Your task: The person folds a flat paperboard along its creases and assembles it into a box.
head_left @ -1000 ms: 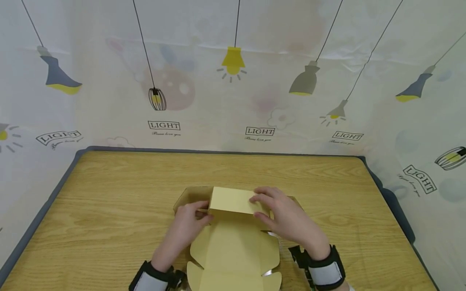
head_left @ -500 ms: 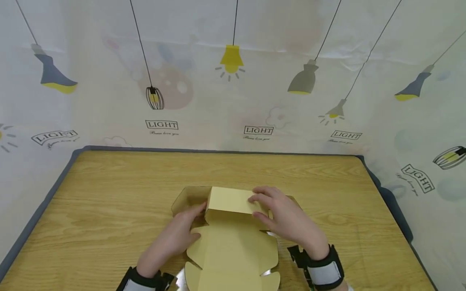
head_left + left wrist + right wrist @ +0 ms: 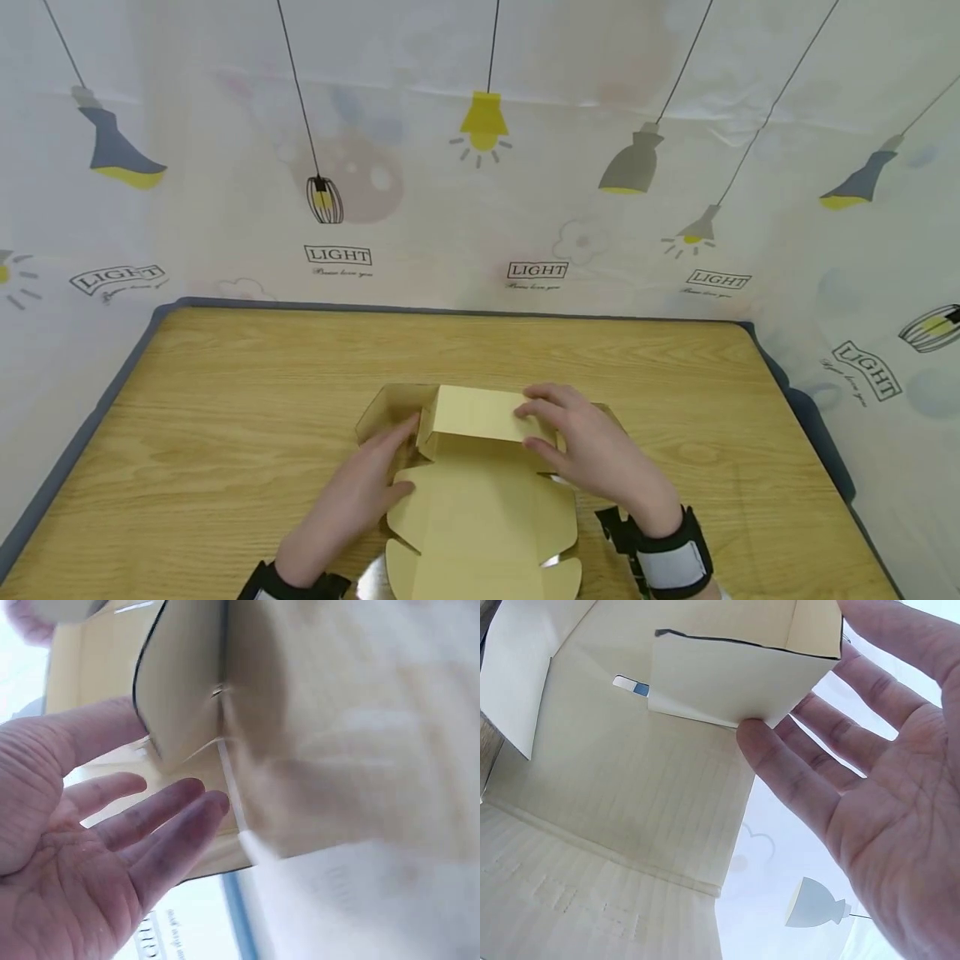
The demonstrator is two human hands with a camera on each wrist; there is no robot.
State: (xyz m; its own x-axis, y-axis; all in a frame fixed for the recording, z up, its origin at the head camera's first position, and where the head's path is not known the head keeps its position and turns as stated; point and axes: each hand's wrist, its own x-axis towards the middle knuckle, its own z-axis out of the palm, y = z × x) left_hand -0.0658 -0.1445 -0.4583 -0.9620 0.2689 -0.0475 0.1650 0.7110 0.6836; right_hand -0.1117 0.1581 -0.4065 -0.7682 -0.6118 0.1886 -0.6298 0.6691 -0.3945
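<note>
A partly folded cardboard box point(image 3: 483, 517) lies on the table, its pale inner side up and its far panel point(image 3: 476, 412) folded up. My right hand point(image 3: 592, 442) holds that panel at its right end, fingers over the top and thumb by the near edge. The right wrist view shows curled fingers around the panel's corner point(image 3: 727, 679). At the box's far left, my left hand point(image 3: 356, 479) reaches in with fairly straight fingers beside a small upright flap point(image 3: 180, 682). Its thumb is near the left side tab point(image 3: 408, 504). In the head view, the left fingertips are partly hidden.
A wooden table point(image 3: 247, 392) surrounds the box. Behind and beside it hangs a pale sheet point(image 3: 420, 183) printed with lamps. Something shiny point(image 3: 372, 579) shows at the box's lower left. Each wrist wears a black strap point(image 3: 675, 554).
The left hand has let go of its pinch at the far left corner; its fingers are now straighter, with the thumb lower. The small left flap stands further out. The right hand keeps its place.
</note>
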